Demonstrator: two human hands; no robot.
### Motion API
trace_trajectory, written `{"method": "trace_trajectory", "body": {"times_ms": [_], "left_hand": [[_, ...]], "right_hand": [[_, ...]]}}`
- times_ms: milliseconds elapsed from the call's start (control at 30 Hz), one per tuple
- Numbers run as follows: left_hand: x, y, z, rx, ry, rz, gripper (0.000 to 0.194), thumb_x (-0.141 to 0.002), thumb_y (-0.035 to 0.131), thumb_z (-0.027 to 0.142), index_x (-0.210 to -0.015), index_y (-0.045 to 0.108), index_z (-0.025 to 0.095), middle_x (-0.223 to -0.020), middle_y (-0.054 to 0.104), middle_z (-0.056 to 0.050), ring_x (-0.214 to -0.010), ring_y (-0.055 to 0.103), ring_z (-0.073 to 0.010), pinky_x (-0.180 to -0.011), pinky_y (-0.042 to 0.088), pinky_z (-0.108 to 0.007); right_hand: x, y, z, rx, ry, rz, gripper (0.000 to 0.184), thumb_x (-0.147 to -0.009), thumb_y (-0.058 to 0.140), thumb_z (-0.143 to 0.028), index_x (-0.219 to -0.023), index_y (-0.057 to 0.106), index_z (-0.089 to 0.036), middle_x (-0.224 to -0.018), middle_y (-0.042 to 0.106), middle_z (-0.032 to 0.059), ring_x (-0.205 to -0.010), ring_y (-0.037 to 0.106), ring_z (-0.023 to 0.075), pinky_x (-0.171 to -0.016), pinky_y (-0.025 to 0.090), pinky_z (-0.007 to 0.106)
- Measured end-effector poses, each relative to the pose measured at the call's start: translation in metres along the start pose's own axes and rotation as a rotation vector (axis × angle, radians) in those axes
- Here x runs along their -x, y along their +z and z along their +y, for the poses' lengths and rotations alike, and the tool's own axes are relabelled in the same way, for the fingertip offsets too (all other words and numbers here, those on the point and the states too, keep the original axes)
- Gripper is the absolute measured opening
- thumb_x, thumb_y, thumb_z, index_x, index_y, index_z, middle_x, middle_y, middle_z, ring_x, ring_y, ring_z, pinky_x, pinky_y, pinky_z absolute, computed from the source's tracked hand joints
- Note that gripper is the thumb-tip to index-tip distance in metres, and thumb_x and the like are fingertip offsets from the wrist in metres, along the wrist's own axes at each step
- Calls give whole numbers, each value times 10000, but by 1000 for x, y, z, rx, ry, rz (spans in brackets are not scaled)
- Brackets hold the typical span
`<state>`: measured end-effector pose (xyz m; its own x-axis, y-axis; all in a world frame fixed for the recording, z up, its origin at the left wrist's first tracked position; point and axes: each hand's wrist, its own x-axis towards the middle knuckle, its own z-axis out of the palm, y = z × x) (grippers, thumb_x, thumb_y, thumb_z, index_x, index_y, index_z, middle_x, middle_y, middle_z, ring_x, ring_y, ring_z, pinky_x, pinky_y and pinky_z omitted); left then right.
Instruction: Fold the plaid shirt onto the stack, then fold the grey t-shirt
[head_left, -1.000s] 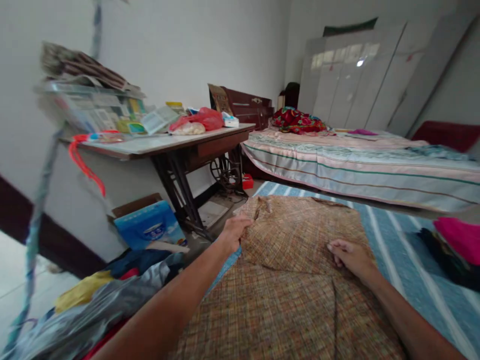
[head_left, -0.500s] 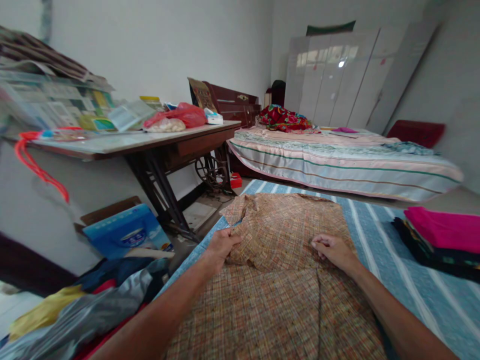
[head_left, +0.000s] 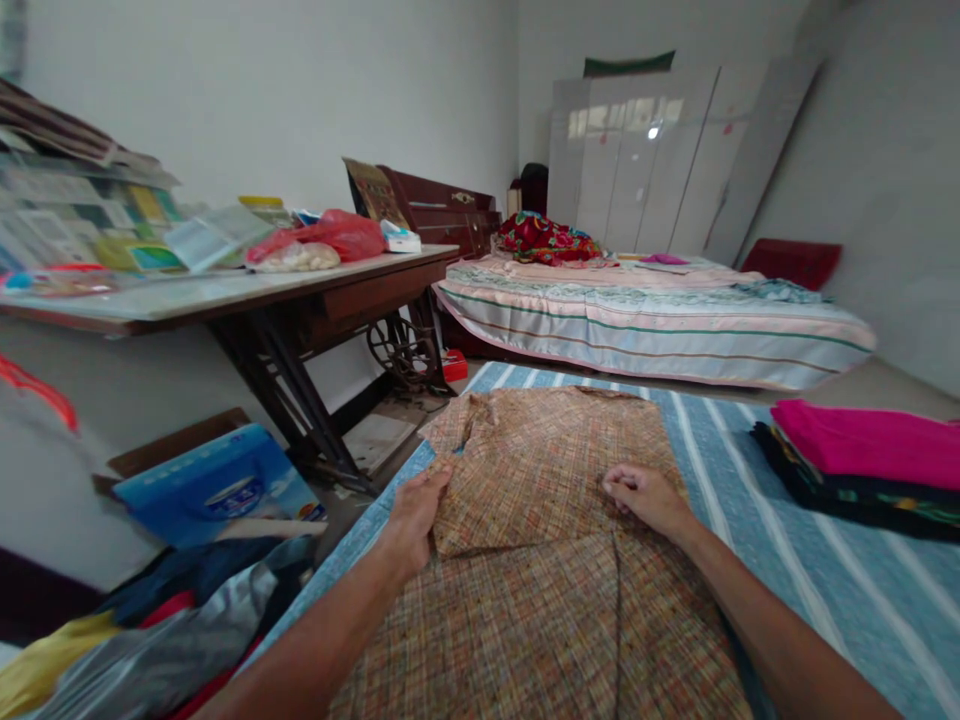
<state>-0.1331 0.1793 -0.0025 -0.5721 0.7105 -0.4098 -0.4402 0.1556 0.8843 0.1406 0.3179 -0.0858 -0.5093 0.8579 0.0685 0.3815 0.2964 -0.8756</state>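
Observation:
A brown checked garment lies spread on a blue striped sheet, with its far part folded back toward me. My left hand grips the left edge of that folded layer, fingers closed on the cloth. My right hand rests on the right side of the same fold, fingers curled and pinching the fabric.
A stack of folded pink and dark clothes lies at the right on the sheet. A treadle sewing table with bags and boxes stands at the left, a blue box below it. Loose clothes pile at the lower left. A bed stands behind.
Both hands have drawn the folded layer of the garment toward me. My view has swung to the right, bringing the stacked clothes into sight.

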Motion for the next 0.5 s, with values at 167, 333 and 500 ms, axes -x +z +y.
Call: {"method": "trace_trajectory", "body": {"times_ms": [167, 333, 500], "left_hand": [[0, -4, -4, -10, -138, -15, 55, -751, 617, 82, -787, 626, 123, -655, 694, -52, -541, 661, -196, -507, 557, -308], [-1, -6, -9, -38, -102, -25, 154, -703, 625, 11, -812, 614, 120, -665, 699, -51, -557, 673, -204, -525, 571, -322], [4, -3, -5, -43, -37, -22, 140, -721, 610, 22, -814, 629, 124, -687, 712, -59, -592, 689, -213, -563, 584, -324]], "right_hand": [[3, -3, -12, 115, -57, 0, 214, -768, 510, -367, -733, 622, -188, -604, 589, -10, -561, 524, 140, -553, 384, 247], [6, -6, -22, 214, -105, -25, 232, -807, 480, -333, -692, 626, -193, -594, 580, -15, -568, 517, 139, -565, 368, 244], [14, -1, -39, 327, -192, -54, 179, -822, 507, -284, -729, 641, -211, -635, 589, -26, -600, 521, 133, -594, 345, 241]]}}
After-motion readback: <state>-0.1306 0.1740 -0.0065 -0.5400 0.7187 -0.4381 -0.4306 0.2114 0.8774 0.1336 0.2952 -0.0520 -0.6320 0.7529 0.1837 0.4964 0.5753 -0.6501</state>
